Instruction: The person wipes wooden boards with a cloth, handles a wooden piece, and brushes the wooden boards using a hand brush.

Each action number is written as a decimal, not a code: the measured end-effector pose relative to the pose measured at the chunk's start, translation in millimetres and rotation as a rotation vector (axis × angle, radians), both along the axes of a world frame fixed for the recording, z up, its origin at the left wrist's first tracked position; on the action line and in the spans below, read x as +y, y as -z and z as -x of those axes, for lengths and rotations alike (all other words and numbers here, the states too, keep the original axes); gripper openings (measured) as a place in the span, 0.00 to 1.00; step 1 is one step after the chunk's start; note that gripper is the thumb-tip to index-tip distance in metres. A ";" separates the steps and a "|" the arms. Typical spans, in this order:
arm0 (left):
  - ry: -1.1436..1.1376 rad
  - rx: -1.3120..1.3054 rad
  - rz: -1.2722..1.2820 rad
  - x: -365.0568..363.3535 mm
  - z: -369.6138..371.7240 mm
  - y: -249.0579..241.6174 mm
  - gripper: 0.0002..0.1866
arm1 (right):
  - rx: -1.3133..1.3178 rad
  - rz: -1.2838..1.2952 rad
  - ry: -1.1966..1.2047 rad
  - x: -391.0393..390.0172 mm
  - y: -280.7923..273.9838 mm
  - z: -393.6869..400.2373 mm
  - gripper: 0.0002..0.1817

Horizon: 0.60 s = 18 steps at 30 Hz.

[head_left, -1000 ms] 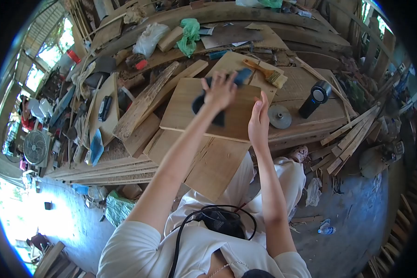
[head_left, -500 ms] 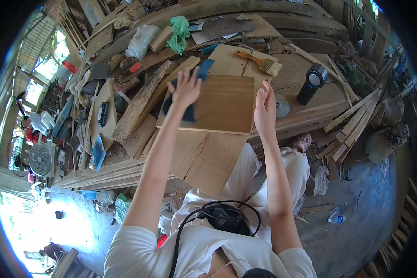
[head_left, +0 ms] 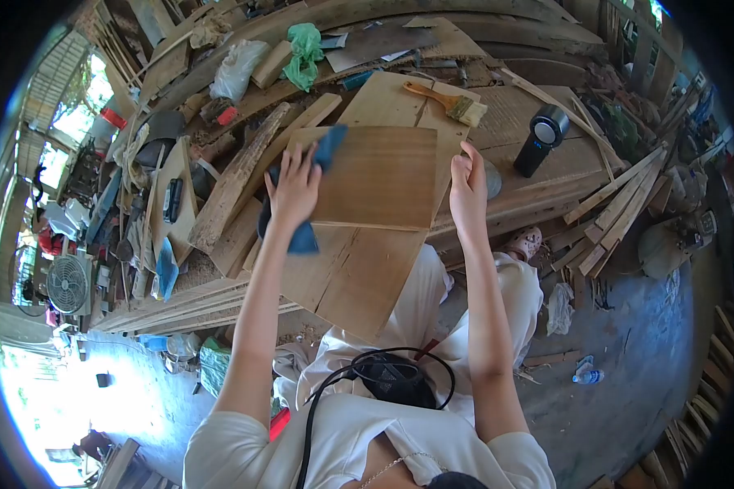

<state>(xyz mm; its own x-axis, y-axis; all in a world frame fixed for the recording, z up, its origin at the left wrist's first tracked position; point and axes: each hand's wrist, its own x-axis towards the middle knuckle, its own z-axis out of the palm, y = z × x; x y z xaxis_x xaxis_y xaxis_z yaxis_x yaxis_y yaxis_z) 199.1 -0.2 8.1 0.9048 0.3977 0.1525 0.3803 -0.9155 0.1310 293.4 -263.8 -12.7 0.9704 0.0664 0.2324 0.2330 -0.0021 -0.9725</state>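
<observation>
My left hand (head_left: 294,187) lies palm down with fingers spread on a blue cloth-like piece (head_left: 303,240), at the left end of a flat, smooth wooden board (head_left: 383,175). The piece shows above and below the hand; its middle is hidden under the palm. My right hand (head_left: 468,191) stands on edge just right of the board, thumb toward it and fingers extended, with nothing seen in it. Behind that hand a round, clear object (head_left: 493,181) is partly covered. Under the board lies a wider cracked plank (head_left: 359,281) reaching toward my lap.
A paintbrush (head_left: 448,102) and a black handheld device (head_left: 540,138) with a round head lie beyond the board. Rough timber (head_left: 238,179) and a green plastic bag (head_left: 303,55) are at left and back. Thin wood strips (head_left: 620,216) jut out at right. A black cable (head_left: 314,407) crosses my lap.
My left hand and the blue piece have slid left and toward me, to the board's left edge. The right hand stays beside the board, its fingertips slightly more bent. The view has shifted a little.
</observation>
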 end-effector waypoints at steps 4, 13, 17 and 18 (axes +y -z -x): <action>0.071 -0.025 -0.001 -3.1 -85.7 3.0 0.26 | -0.060 0.083 0.034 -8.5 -6.9 5.0 0.22; 0.493 -0.060 -0.024 -113.2 -9.4 -6.1 0.26 | -0.056 0.029 0.015 -3.0 7.6 -8.2 0.23; 0.203 0.025 -0.016 -37.4 12.6 -8.7 0.25 | -0.005 0.114 0.011 -1.9 -2.9 3.7 0.24; 0.125 0.033 -0.013 -17.5 2.6 -6.3 0.25 | -0.034 0.162 0.087 -0.2 -1.1 4.5 0.23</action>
<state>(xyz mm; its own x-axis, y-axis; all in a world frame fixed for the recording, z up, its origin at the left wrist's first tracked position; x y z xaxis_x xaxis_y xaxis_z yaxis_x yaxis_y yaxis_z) 196.4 -17.7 14.4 0.9516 0.2800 0.1265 0.2674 -0.9575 0.1084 288.9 -264.0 -11.6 0.9658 0.0222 0.2584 0.2581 -0.1794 -0.9493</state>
